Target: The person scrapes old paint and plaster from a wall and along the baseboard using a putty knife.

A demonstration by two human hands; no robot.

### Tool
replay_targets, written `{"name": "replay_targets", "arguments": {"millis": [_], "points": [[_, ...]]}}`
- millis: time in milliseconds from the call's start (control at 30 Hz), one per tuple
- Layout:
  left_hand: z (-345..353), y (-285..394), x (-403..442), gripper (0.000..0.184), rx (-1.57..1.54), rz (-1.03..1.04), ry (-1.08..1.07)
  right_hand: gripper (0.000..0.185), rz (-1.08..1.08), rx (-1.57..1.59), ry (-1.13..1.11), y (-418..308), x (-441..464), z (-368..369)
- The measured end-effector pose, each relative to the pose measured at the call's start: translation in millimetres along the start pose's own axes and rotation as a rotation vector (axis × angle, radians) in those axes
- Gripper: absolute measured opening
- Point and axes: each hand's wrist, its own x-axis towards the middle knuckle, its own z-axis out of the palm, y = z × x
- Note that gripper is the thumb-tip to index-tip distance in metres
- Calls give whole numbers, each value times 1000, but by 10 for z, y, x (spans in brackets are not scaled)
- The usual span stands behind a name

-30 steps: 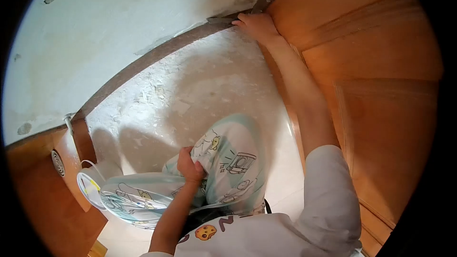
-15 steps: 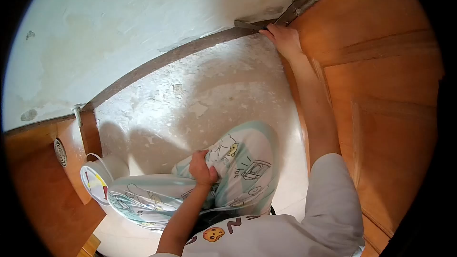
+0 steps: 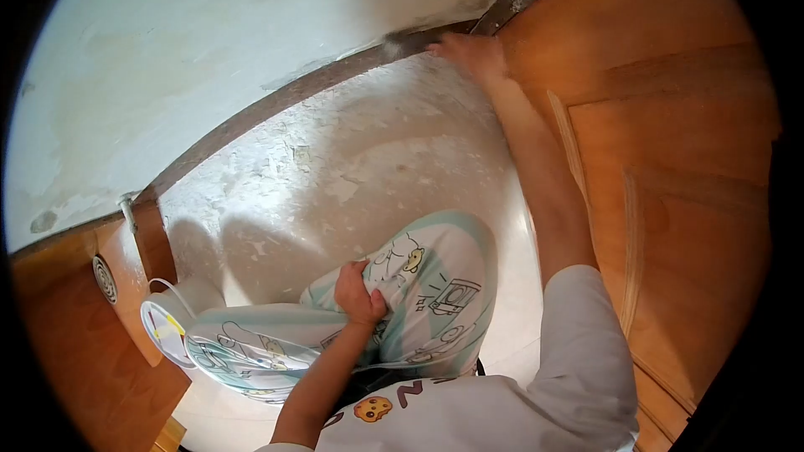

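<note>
Pale wall (image 3: pixel 209 42) above, dark strip (image 3: pixel 335 73) at its base, looking mostly exposed; right hand (image 3: pixel 469 54) at its right end, grip too blurred to tell. Flaky patches (image 3: pixel 272 151) look left on the floor (image 3: pixel 410 159); left hand (image 3: pixel 358 293) curls over trousers (image 3: pixel 452 285), hold unclear.

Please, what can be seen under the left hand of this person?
Under the left hand are the patterned trousers. Any print directly beneath the palm is covered, so I cannot see it.

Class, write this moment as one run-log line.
right hand: at brown strip below wall, grip unclear | left hand: resting on patterned trousers | white bucket: beside trousers
</note>
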Motion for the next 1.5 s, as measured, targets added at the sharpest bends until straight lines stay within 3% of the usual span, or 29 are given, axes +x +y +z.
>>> {"name": "replay_targets", "arguments": {"millis": [67,133,300,367,467,567,667,767,967,1067,1167,1267,1400,1500], "points": [[1,33,-41,54,-2,-39,-32,35,-340,120,63,-642,381,21],[-26,-51,-52,54,0,-89,-63,33,-420,59,103,-1159,606,-25],[-72,-51,-71,55,-8,-68,-9,30,-95,61,107,-1104,-84,88],[-51,-76,-85,55,-21,-71,-16,30,222,10,-277,-1122,-292,-213],[-35,-72,-65,53,-26,-35,-4,29,535,371,-195,-959,-601,-138],[-52,-39,-33,50,-30,-28,-28,27,737,968,47,-1016,-683,-97],[-67,-6,-22,48,-29,-35,-29,25,521,537,169,-862,-609,-33],[-63,-26,-42,48,-32,-21,-14,25,399,131,57,-784,-393,-203],[-53,-13,-18,50,-35,-5,7,28,314,21,79,-581,-173,-119],[-24,-43,-47,51,-9,-25,2,28,321,-6,-69,-598,-105,-186],[-31,-13,-46,53,-23,-81,-30,25,-56,285,156,-734,24,133],[-50,-17,-35,56,19,-78,-4,24,-168,62,73,-745,244,-87],[-35,-36,-52,57,8,-78,19,23,14,-102,37,-417,-76,-324],[-33,-12,-21,54,-22,-71,8,32,-16,-69,80,-374,21,-264]]}}
